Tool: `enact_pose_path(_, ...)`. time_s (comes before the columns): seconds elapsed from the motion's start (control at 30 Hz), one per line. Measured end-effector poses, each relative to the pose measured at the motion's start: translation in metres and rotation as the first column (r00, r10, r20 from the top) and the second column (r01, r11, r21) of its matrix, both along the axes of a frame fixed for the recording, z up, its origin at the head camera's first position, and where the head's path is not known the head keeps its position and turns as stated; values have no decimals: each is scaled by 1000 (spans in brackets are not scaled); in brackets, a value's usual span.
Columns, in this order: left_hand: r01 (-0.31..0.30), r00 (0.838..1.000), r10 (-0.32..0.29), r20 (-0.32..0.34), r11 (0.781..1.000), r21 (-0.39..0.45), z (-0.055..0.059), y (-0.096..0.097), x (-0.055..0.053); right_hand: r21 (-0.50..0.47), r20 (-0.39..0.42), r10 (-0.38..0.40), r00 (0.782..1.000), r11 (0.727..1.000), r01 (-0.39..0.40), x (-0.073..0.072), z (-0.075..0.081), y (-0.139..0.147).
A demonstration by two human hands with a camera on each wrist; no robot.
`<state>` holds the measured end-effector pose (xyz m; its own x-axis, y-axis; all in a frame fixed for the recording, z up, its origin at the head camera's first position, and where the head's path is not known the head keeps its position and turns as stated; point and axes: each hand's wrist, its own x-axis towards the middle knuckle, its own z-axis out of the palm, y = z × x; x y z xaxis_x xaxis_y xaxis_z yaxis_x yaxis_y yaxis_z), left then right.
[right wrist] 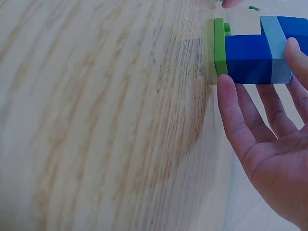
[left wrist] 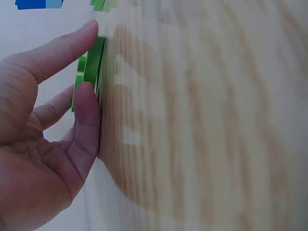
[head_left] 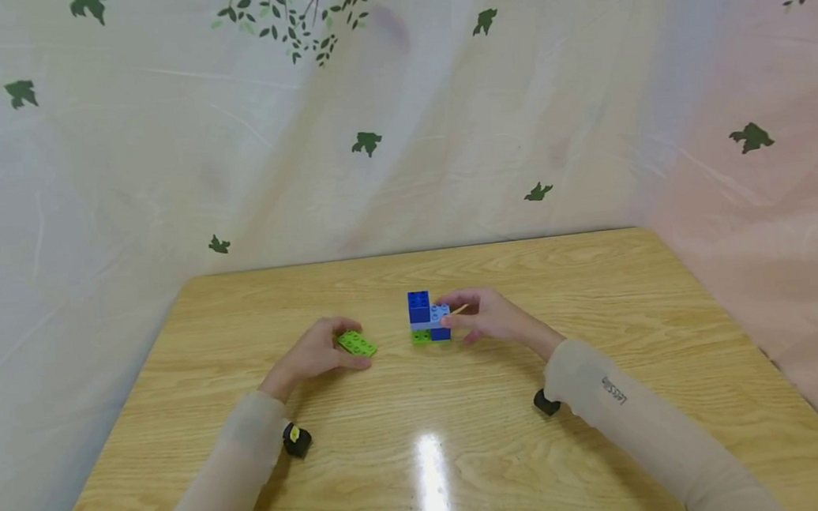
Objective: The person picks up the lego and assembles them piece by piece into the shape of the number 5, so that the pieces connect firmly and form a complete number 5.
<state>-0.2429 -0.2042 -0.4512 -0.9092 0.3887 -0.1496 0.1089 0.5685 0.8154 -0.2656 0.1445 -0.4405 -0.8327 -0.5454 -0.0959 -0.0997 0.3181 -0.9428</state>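
Observation:
A flat lime-green toy building brick [head_left: 356,343] with studs lies at the table surface, left of centre. My left hand [head_left: 314,352] holds it, with the thumb at its near edge and the fingers at its far side. In the left wrist view, the hand [left wrist: 43,130] partly covers this green brick [left wrist: 93,65]. Right of it stands a small brick stack [head_left: 419,308]: green at the bottom, dark blue, a light blue layer, then dark blue above. My right hand [head_left: 493,314] grips its right side, the thumb [right wrist: 297,60] against the light blue layer [right wrist: 280,57].
Everything stands on a wooden table [head_left: 419,397], with a bright light reflection near its front. A pale cloth backdrop [head_left: 431,167] with leaf prints rises behind the table and along its sides. Black wrist cameras [head_left: 296,440] sit at both cuffs.

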Motion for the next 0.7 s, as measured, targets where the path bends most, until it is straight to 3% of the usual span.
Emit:
enact_pose_path(0.23, -22, 1000, 22, 11, 998, 53, -2, 1, 0, 0, 1, 0, 1000, 1000, 0, 0, 1, -1)
enact_pose_path(0.7, -17, 1000, 17, -6, 1000, -13, 2, 3, 1, 0, 0, 6, 1000, 1000, -6, -2, -1, 0)
